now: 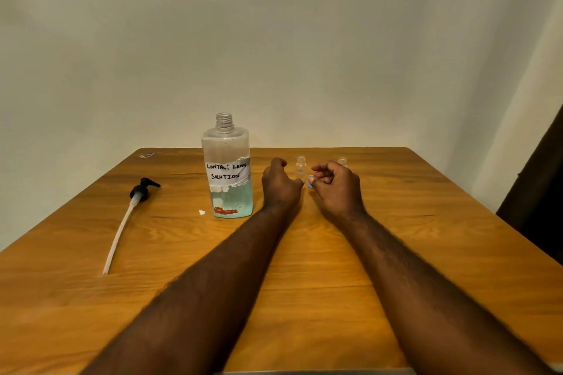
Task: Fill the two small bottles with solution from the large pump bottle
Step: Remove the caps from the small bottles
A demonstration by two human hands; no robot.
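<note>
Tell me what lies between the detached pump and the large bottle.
Head view: mostly bare table between pump and large bottle; only a small white scrap lies there, near the bottle's base.

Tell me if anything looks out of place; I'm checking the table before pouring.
The pump is off the large bottle, lying on the table to its left. A small white scrap sits by the bottle's base. No spill shows.
</note>
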